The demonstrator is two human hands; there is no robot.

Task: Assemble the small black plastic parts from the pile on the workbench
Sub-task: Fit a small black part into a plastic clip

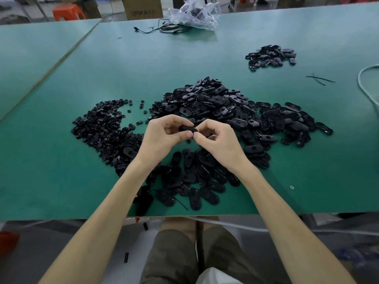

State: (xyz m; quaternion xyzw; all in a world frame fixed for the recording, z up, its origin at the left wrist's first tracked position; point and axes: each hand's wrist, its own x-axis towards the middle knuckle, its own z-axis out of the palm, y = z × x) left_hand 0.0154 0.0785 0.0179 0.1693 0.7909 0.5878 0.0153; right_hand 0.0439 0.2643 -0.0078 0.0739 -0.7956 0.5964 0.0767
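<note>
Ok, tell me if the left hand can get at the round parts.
Probably yes: the round parts lie just left of the left hand, nothing between, though it pinches a part with the right hand.

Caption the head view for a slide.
Left hand and right hand pinch a black oval part above oval shells and round pieces on a green workbench.

Cardboard box (pixel 143 7): dark print, too blurred to read
</note>
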